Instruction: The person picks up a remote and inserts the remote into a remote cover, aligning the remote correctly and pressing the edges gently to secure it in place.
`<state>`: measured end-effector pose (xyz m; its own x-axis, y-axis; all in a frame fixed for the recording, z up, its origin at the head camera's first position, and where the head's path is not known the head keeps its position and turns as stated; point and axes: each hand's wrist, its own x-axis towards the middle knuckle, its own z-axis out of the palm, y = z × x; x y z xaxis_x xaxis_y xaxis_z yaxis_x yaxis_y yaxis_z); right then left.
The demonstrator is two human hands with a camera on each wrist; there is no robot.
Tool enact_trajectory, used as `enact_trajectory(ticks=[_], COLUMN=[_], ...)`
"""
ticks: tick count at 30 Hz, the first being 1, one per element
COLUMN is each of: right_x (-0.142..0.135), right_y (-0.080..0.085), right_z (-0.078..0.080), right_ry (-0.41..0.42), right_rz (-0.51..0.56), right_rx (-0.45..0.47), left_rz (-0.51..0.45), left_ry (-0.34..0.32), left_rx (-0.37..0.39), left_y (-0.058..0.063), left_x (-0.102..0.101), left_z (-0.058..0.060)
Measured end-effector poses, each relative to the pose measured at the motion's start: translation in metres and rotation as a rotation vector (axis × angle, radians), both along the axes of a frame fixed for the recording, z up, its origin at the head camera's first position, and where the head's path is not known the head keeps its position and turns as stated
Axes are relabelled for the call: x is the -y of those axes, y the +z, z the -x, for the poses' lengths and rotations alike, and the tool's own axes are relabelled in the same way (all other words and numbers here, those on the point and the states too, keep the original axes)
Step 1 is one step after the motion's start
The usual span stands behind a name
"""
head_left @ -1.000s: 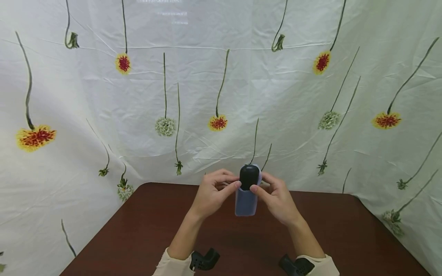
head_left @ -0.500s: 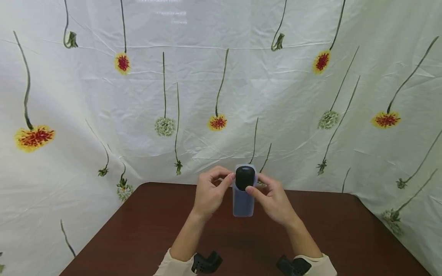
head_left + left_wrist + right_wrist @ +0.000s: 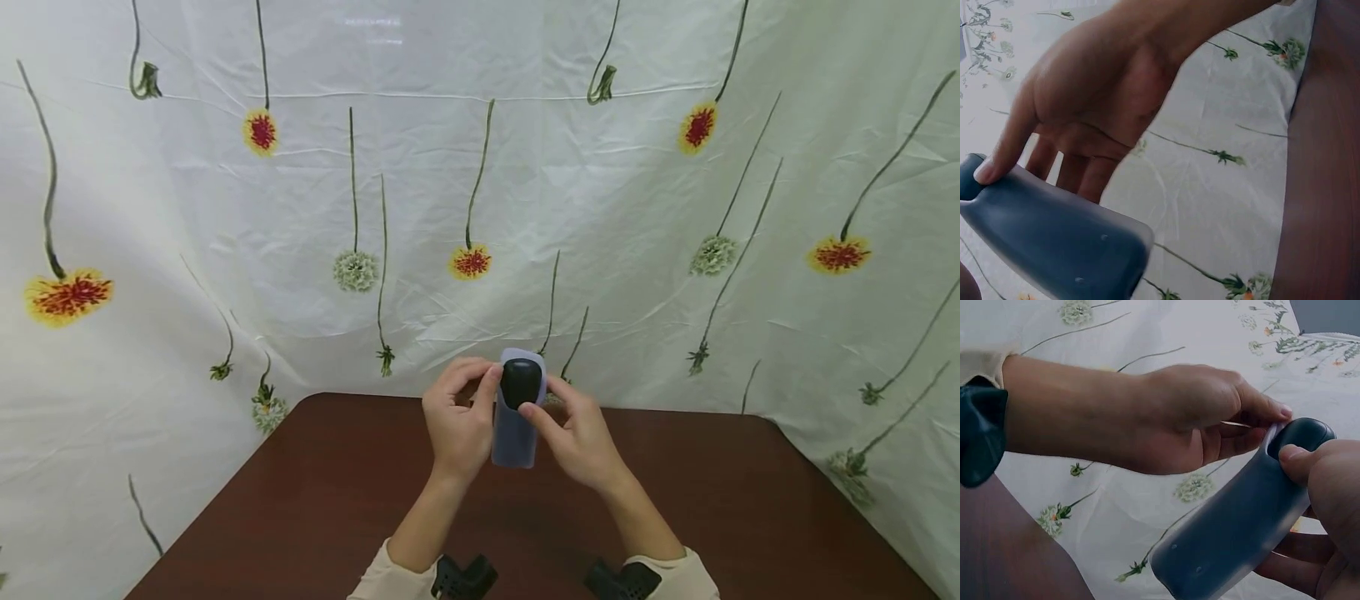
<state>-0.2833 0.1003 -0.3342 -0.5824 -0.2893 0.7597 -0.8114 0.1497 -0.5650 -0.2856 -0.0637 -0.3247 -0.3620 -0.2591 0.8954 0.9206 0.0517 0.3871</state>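
A dark, smooth handheld device (image 3: 521,383) with a rounded black end sits in a translucent blue-grey sleeve (image 3: 513,446), held up over the table. Its black end shows through the sleeve's opening, with a pale rim around it. My left hand (image 3: 461,421) pinches the sleeve's edge at the upper left between thumb and index finger. From the other side my right hand (image 3: 581,437) holds the sleeve, thumb at the lower lip of the opening (image 3: 1294,456) and fingers behind. In the left wrist view, the sleeve's long closed body (image 3: 1066,225) slants below the left palm.
A dark reddish-brown table (image 3: 337,492) lies beneath the hands. Behind it hangs a white cloth (image 3: 420,192) printed with flowers. Black wrist mounts (image 3: 465,577) sit at both cream sleeves' cuffs.
Both hands and the sleeved device have shifted left. The left thumb has slid from the front of the black end to its side edge. More pale rim shows above the black end.
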Motion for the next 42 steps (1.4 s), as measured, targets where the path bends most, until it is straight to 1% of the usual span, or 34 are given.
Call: enact_trajectory(ticks=[4, 6, 8, 11, 13, 15, 17, 19, 21, 22, 24, 26, 28, 33, 35, 39, 42], right_x=[0.005, 0.007, 0.007, 0.005, 0.003, 0.002, 0.000, -0.001, -0.002, -0.003, -0.004, -0.005, -0.006, -0.009, -0.010, -0.011, -0.013], right_y=[0.003, 0.004, 0.004, 0.004, 0.005, 0.006, 0.007, 0.009, 0.010, 0.010, 0.011, 0.011, 0.011, 0.011, 0.011, 0.012, 0.014], right_z=[-0.004, -0.005, -0.006, -0.007, -0.007, -0.007, -0.006, -0.006, -0.006, -0.006, -0.006, -0.006, -0.006, -0.008, -0.008, -0.008, -0.009], right_ry=[-0.013, -0.010, 0.002, 0.007, 0.013, 0.026, 0.041, 0.055, 0.065, 0.067, 0.070, 0.074, 0.077, 0.095, 0.106, 0.114, 0.098], right_rz=[0.031, 0.050, 0.077, 0.113, 0.128, 0.140, 0.150, 0.157, 0.160, 0.161, 0.160, 0.158, 0.154, 0.145, 0.146, 0.143, 0.128], right_rx=[0.030, 0.065, 0.109, 0.159, 0.180, 0.187, 0.186, 0.181, 0.178, 0.176, 0.173, 0.176, 0.178, 0.178, 0.179, 0.185, 0.183], left_rz=[-0.004, -0.005, 0.003, 0.041, 0.077, 0.111, 0.136, 0.144, 0.140, 0.138, 0.130, 0.119, 0.112, 0.121, 0.129, 0.140, 0.157], left_ry=[0.078, 0.094, 0.086, 0.050, 0.022, -0.026, -0.104, -0.212, -0.300, -0.336, -0.386, -0.409, -0.417, -0.384, -0.385, -0.427, -0.460], left_rx=[-0.071, -0.098, -0.108, -0.108, -0.090, -0.071, -0.033, 0.014, 0.056, 0.074, 0.099, 0.119, 0.140, 0.223, 0.251, 0.295, 0.327], left_y=[-0.002, -0.003, -0.005, -0.007, -0.008, -0.007, -0.006, -0.006, -0.005, -0.004, -0.003, -0.002, 0.000, 0.002, 0.003, 0.004, 0.004], left_x=[-0.003, -0.005, -0.008, -0.010, -0.009, -0.007, -0.004, -0.001, 0.001, 0.002, 0.003, 0.004, 0.005, 0.007, 0.008, 0.010, 0.012], left_z=[0.001, 0.002, 0.002, 0.002, 0.003, 0.003, 0.004, 0.004, 0.004, 0.003, 0.003, 0.002, 0.002, 0.001, 0.001, 0.002, 0.002])
